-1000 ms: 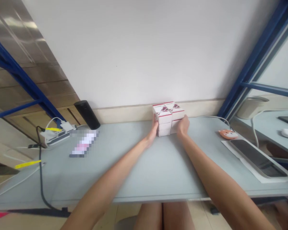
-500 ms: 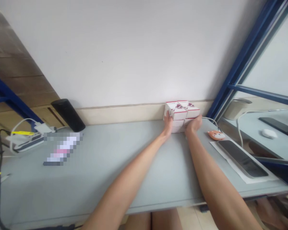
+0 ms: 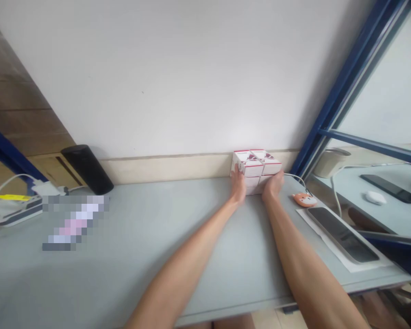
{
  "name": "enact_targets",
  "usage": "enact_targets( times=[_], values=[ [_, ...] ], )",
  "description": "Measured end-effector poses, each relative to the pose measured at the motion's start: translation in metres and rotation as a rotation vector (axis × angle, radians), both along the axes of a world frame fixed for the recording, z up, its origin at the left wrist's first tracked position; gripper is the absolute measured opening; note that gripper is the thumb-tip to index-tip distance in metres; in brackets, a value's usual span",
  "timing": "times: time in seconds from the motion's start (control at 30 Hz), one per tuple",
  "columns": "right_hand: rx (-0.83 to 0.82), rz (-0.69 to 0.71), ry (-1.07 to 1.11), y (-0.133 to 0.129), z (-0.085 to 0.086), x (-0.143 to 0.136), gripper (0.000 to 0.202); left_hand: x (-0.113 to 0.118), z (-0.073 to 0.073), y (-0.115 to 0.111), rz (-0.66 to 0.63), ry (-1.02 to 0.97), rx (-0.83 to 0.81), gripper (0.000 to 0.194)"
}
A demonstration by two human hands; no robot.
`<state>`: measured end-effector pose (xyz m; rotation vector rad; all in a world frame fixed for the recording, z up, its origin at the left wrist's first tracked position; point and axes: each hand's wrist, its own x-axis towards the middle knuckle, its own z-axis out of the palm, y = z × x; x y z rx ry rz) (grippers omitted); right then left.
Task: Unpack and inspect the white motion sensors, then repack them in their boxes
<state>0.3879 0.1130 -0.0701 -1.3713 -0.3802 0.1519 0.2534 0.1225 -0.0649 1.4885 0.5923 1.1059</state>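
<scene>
Boxes sit stacked on the desk near the wall, btwn my L hand & R hand, one at each side. Fingers press inward on them; spread or together, can't tell.

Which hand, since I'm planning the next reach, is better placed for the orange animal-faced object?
Probably the right hand: it holds the side of the white boxes nearer the orange animal-faced object. The left hand, on their opposite side, would have to reach across.
</scene>
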Motion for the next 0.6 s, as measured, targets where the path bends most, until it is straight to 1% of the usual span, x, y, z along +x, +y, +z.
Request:
enact_targets(
  times=[0.13, 0.2, 0.23, 0.3, 0.37, 0.43, 0.47, 0.5, 0.53, 0.6],
  values=[
    [-0.009, 0.001, -0.045, -0.001, -0.001, 0.001, 0.047, -0.007, 0.004, -0.006, 0.035, 0.117, 0.021, 0.063],
    [-0.018, -0.01, -0.057, -0.001, 0.0, 0.002, 0.048, -0.021, 0.003, -0.016, 0.024, 0.177, 0.029, 0.063],
    [-0.025, -0.017, -0.061, -0.002, 0.0, 0.002, 0.049, -0.032, 0.002, -0.023, 0.011, 0.207, 0.036, 0.064],
    [-0.039, -0.028, -0.066, -0.002, 0.0, 0.003, 0.053, -0.067, -0.003, -0.041, -0.032, 0.269, 0.062, 0.07],
    [-0.052, -0.024, -0.068, -0.003, 0.0, 0.003, 0.056, -0.113, -0.006, -0.058, -0.083, 0.344, 0.105, 0.071],
    [-0.068, -0.006, -0.061, -0.004, 0.0, 0.004, 0.046, -0.16, -0.006, -0.07, -0.145, 0.548, 0.306, 0.064],
    [-0.078, 0.004, -0.055, -0.004, 0.0, 0.005, 0.039, -0.182, -0.004, -0.073, -0.13, 0.604, 0.378, 0.058],
    [-0.089, 0.017, -0.047, -0.005, 0.0, 0.007, 0.035, -0.201, -0.001, -0.074, -0.076, 0.629, 0.42, 0.052],
    [-0.102, 0.029, -0.04, -0.005, -0.001, 0.008, 0.034, -0.217, 0.002, -0.074, -0.047, 0.649, 0.453, 0.047],
    [-0.128, 0.049, -0.033, -0.006, -0.002, 0.011, 0.034, -0.24, 0.008, -0.069, -0.074, 0.746, 0.547, 0.042]
  ],
)
